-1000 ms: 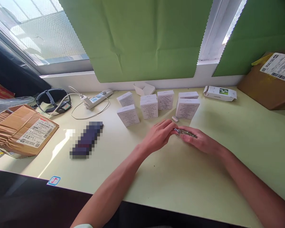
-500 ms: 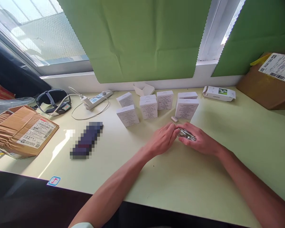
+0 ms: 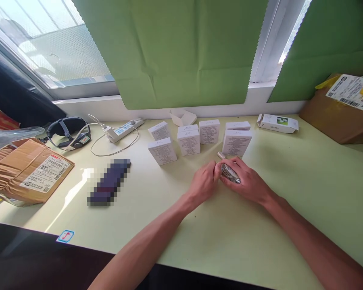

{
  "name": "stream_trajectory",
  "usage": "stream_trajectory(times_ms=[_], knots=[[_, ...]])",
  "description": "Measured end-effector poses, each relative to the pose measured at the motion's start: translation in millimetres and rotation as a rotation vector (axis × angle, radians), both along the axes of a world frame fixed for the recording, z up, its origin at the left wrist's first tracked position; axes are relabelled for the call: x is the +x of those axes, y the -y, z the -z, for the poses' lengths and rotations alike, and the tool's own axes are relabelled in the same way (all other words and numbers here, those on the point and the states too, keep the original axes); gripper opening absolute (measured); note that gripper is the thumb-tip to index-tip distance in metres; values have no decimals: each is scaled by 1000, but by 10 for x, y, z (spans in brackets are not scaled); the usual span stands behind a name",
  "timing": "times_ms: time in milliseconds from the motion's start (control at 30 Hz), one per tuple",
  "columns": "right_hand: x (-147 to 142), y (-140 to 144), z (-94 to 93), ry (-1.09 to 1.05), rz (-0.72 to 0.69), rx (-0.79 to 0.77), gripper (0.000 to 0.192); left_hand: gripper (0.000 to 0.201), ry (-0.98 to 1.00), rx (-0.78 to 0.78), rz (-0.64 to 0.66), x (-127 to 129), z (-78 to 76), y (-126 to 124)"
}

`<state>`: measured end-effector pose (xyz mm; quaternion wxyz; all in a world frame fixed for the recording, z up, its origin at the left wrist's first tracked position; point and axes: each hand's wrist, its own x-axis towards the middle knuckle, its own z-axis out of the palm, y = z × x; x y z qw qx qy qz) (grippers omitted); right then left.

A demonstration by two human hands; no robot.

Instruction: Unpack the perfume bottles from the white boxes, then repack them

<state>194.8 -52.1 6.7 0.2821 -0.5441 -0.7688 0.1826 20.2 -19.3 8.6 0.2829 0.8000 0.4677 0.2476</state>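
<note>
Over there, right of centre in the frame, the person's two hands meet around a shiny metal thing (image 3: 230, 173). The right hand (image 3: 248, 181) is wrapped over it, fingers along the top and thumb beneath; the left hand (image 3: 204, 181) is curled and seems to pinch its left end, though the fingertips are partly hidden. I'd call the work midway: the thing is in hand, not laid down, and I can't tell how much handling remains. A small silver cylinder (image 3: 221, 155) lies loose just above the fingers. Seven white boxes (image 3: 189, 143) stand upright near the middle, and behind them sits a white carton with its flaps open (image 3: 183, 118).

As for writing, each white box has lines of print on its front, too small for me to read. The long white box (image 3: 277, 123), upper right, shows a green picture with white shapes. Both brown boxes, at left (image 3: 6, 167) and far upper right (image 3: 326, 119), wear barcoded labels I can't make out. A blue-edged sticker (image 3: 65, 236), lower left, bears a red mark, perhaps a numeral.
</note>
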Motion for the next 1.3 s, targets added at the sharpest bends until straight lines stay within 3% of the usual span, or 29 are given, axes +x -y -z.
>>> stream_trajectory(times_ms=[167,333,467,567,667,767,867,1033,1167,1300], knots=[[-1,13,-4,-28,-37,-51,41,42,-46,33,-7,-60,-43,-27],[64,15,2,-84,-58,-124,39,32,-129,389,297,-187,-76,-103],[81,7,12,-94,-59,-139,41,33,-207,577,318,-189,-48,-153],[75,3,21,-85,-63,-125,39,35,-175,525,303,-164,-22,-160],[60,1,32,-71,-74,-94,39,36,-99,358,262,-129,-15,-124],[23,2,39,-43,-61,-55,40,37,-19,163,164,-83,-32,-68],[-14,2,30,-15,-22,-37,44,40,27,71,62,-76,-63,-56],[178,-32,-27,-216,99,-104,40,47,35,78,-37,-219,-38,-195],[582,-68,-70,-638,70,-390,49,24,-15,133,35,-253,90,-301],[927,-107,-47,-760,124,-342,55,30,-110,217,7,-140,103,-372]])
